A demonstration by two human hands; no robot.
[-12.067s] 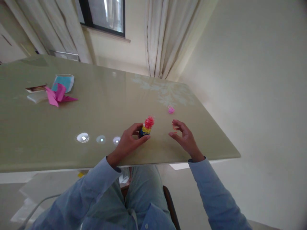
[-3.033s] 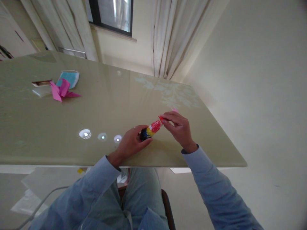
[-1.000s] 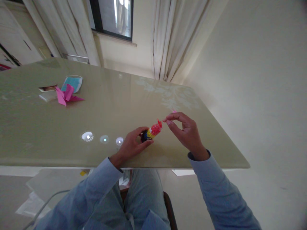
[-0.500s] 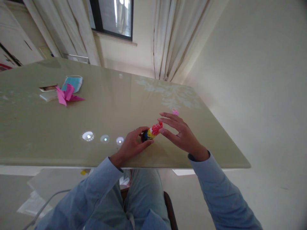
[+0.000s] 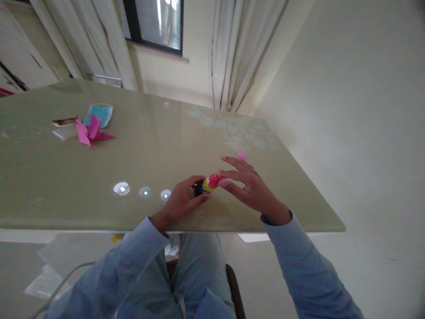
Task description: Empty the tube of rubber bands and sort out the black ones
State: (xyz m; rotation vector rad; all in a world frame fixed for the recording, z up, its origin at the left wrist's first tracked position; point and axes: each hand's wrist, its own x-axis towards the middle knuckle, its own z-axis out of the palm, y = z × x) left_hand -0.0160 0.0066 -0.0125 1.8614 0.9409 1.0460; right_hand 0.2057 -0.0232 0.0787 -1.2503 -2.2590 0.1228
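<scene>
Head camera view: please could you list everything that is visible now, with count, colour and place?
Short striped cylinder: one, dark, blue, yellow, white, red; left hand
Small looped piece: one, pink; beyond right hand
Folded paper figure: one, pink; table's left
Face mask: one, blue-white; behind figure
Flat card: one, brown-white; beside mask
Plastic packet: one, clear; near card
Glossy table: one, olive
Cloth curtains: two, cream; flanking window
Framed window: one, dark
Chair: one, brown; under person
Cable: one, grey; floor
Plastic sheeting: count unclear, whitish; floor
Yellow scrap: one; floor
Hands: two, bare
Sleeves: two, blue
Trousers: one pair, light blue
</scene>
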